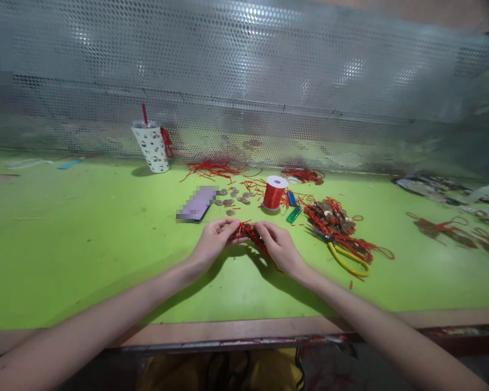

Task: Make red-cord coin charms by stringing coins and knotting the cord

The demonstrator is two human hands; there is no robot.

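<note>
Both my hands meet over the middle of the green table [65, 244]. My left hand [214, 239] and my right hand [280, 245] pinch the two ends of a knotted red cord piece [250, 232] just above the tabletop. A loose red strand trails down under my right hand. Behind the hands lie several brown coins [230, 198] and a spool of red cord [274, 193].
A phone [198, 205] lies left of the coins. A patterned cup with a red straw [152, 144] stands at the back. Right of the spool are two lighters [293, 209], a heap of finished red cord pieces [332, 216] and yellow-handled scissors [346, 260]. A perforated metal screen [269, 81] closes the far side.
</note>
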